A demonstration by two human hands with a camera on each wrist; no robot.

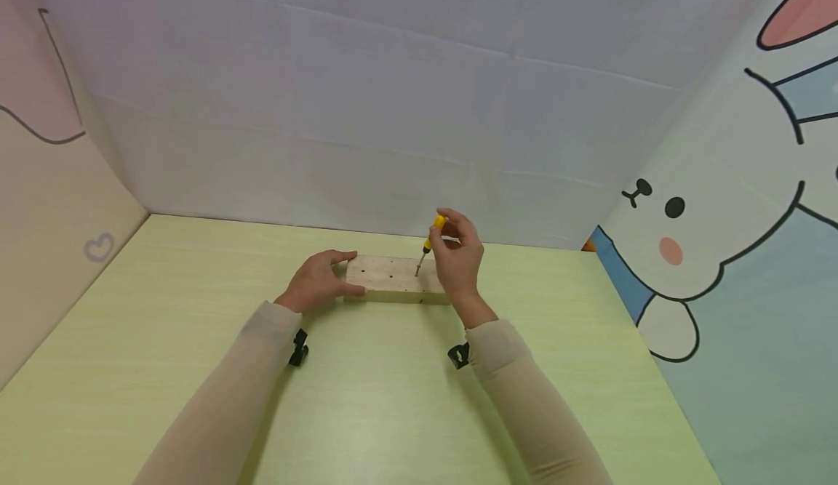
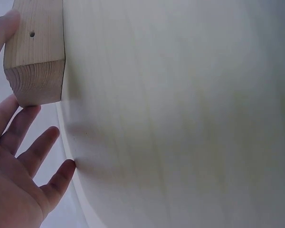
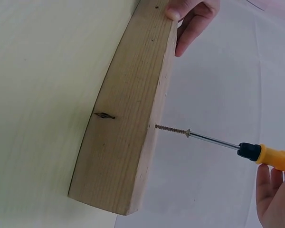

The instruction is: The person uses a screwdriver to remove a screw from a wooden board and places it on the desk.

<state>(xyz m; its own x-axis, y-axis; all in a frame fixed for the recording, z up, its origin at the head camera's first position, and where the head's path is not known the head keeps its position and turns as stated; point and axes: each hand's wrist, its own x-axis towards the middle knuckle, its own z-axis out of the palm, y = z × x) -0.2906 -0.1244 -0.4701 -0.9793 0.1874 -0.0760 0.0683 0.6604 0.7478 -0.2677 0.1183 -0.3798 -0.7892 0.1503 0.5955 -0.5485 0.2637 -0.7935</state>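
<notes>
Two hands, one block, a screw standing proud

From where I stand, the wooden block [image 1: 380, 281] lies near the far edge of the tabletop [image 1: 366, 383], around the middle of that edge and roughly in line with it, well away from the left and right edges. The left hand [image 1: 316, 279] grips its left end: the thumb presses the near side, a finger reaches across to the far side, and the outer fingers are spread away from the wood.

The right hand [image 1: 461, 258] is up over the block's right part, thumb and fingertips pinching the yellow handle of a screwdriver [image 3: 249, 151]. Its shaft runs down to the head of a screw [image 3: 172, 129], whose point meets the block's top face; nearly all the thread shows above the wood. Screwdriver and screw make almost one line, tilted, with the handle leaning towards the tabletop's right edge. Two dark holes dot the top face to the left of the screw, and a dark knot [image 3: 104, 115] marks the near side.

Both arms reach in over the tabletop's near edge in beige sleeves [image 1: 229, 390]. A pale sheet [image 1: 360, 107] rises behind the far edge, and a cartoon animal [image 1: 697, 252] decorates the panel beyond the right edge.
</notes>
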